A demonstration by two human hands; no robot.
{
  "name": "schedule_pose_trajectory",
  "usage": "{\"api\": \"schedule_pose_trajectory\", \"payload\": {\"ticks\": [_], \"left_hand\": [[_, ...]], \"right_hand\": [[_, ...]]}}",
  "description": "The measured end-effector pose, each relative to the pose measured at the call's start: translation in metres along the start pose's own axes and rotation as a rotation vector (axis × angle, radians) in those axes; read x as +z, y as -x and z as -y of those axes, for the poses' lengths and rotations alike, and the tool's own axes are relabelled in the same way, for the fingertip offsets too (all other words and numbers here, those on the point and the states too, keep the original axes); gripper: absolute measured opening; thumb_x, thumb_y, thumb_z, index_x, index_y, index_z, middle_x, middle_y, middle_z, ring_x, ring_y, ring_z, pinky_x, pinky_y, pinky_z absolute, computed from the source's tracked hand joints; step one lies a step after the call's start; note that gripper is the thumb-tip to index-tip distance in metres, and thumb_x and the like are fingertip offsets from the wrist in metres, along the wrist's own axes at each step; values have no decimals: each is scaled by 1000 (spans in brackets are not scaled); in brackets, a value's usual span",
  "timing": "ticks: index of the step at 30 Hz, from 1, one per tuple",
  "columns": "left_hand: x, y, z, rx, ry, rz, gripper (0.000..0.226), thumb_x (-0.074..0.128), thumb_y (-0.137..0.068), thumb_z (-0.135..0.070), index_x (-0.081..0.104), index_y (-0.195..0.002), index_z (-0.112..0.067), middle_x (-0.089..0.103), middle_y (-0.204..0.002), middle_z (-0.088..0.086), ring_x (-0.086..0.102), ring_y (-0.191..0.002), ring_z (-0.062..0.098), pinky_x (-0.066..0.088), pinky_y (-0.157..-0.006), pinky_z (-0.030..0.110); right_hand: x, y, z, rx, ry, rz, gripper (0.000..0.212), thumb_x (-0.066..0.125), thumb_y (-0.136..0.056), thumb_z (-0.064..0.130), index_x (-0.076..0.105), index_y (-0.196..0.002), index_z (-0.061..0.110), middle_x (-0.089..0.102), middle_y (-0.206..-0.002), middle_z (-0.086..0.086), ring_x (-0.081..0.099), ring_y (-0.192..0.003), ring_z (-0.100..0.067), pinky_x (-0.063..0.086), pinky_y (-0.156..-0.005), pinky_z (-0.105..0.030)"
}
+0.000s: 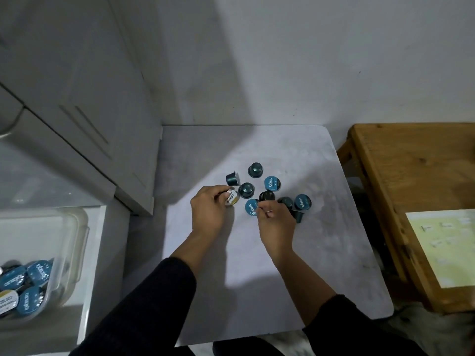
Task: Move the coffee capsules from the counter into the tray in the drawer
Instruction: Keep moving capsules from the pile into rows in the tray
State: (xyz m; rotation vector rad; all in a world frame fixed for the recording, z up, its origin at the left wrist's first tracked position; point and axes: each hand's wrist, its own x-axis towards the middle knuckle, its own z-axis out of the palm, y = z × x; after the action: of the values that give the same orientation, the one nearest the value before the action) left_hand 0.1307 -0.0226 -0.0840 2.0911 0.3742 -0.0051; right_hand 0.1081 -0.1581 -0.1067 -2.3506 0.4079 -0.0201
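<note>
Grey marble table [295, 253] carries a loose cluster of teal coffee capsules [272, 183] just beyond both hands. The left hand [208, 211] curls round a gold-lidded capsule [232, 198] at the cluster's left edge; the right hand [276, 222] pinches a dark capsule [266, 196] nearer the middle. The clear plastic tray [77, 242], already holding capsules, sits in the open drawer [95, 265] low on the left, well apart from the cluster, so the left hand looks nearer for the carry.

Dim, cool light; broad soft shadows across counter [308, 253] and wall [334, 60]; wide-angle bending, blur at edges.
</note>
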Motion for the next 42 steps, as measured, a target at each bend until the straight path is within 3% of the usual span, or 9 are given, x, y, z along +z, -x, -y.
{"api": "schedule_pose_trajectory", "payload": {"ticks": [3,8,13,17,21,24,30,38,42], "left_hand": [[0,9,-7,-116,148,-30,19,58,-85,-5,73,-87,-17,65,-88,-1,55,-72,-2,32,-63,-9],[-8,14,-8,-160,295,-63,21,58,-87,-9,70,-92,-25,70,-91,-5,59,-74,-4,42,-69,-2],[-30,16,-21,-65,402,-22,32,60,-85,-10,70,-83,-41,73,-91,-7,68,-86,14,54,-87,32],[-62,24,-35,11,465,33,29,60,-86,-7,70,-89,-34,73,-92,-5,67,-83,10,54,-85,28],[-110,40,-45,87,481,143,27,61,-86,-6,71,-89,-32,73,-80,-18,67,-78,0,54,-79,15],[-151,55,-48,152,445,188,25,63,-84,-6,72,-91,-27,74,-79,-19,67,-76,-3,51,-72,9],[-246,78,-19,210,378,167,28,63,-83,-4,75,-83,-29,76,-87,-8,70,-83,8,55,-78,19],[-393,59,79,130,44,177,21,64,-84,-11,75,-88,-29,75,-86,-12,69,-80,1,49,-65,10],[-435,19,121,129,-156,278,21,63,-85,-14,72,-86,-33,73,-92,-12,67,-85,-2,51,-76,12]], "right_hand": [[-3,0,1,102,-171,11,12,62,-83,11,72,-88,15,68,-81,1,57,-68,-6,37,-60,-1],[-12,-1,10,273,-487,52,24,60,-78,2,73,-76,22,69,-74,2,62,-73,-13,48,-73,-28],[-34,2,35,216,-650,74,25,57,-78,-3,74,-85,15,71,-78,0,62,-73,-11,47,-65,-16],[-53,4,58,135,-738,128,21,59,-81,-4,72,-89,11,70,-81,-7,64,-72,-13,50,-65,-17],[-71,17,92,64,-857,277,21,59,-82,-8,70,-86,10,68,-77,-7,62,-59,-5,48,-54,-11],[-76,31,120,-6,-837,391,26,60,-81,-7,71,-80,16,71,-79,-5,64,-69,-12,54,-62,-14],[-62,77,180,-127,-750,564,24,61,-81,-7,72,-80,15,73,-82,-4,67,-73,-13,55,-68,-15],[36,158,262,-203,-518,770,23,61,-82,-5,72,-79,15,71,-79,-1,64,-71,-11,53,-69,-17],[109,166,289,-189,-360,776,28,64,-81,3,74,-68,26,72,-81,0,66,-78,-16,56,-84,-36]]}}
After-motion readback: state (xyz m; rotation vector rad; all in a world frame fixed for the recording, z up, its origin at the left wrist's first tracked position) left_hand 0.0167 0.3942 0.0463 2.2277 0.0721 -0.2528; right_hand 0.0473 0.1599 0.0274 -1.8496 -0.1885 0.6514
